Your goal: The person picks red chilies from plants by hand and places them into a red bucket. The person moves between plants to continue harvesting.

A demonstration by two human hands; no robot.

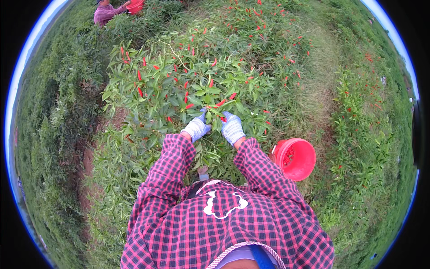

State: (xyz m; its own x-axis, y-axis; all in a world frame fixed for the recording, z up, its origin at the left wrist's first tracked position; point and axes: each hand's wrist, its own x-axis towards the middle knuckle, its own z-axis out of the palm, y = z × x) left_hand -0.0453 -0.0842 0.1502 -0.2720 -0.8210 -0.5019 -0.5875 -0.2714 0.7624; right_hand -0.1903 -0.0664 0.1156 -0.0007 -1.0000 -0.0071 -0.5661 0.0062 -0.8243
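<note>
Both my hands wear blue-and-white knit gloves and reach into a leafy chili plant (pixel 201 90) in front of me. My left hand (pixel 197 126) is among the leaves, its thumb and forefinger up against a stem; leaves hide what the other fingers do. A few centimetres to the right, my right hand (pixel 232 127) has its fingertips at a red chili pepper (pixel 223 119) that is partly covered. Just above the hands, another red chili (pixel 220 103) lies slanted over the foliage. More ripe chilies (pixel 140 91) stand upright across the plant.
A red plastic bucket (pixel 304 161), with picked chilies (pixel 288 156) inside, leans near my right elbow. Dry grass (pixel 315 90) runs between the rows on the right. At the upper left, another person (pixel 106 13) in a checked shirt holds a red bucket (pixel 135 6).
</note>
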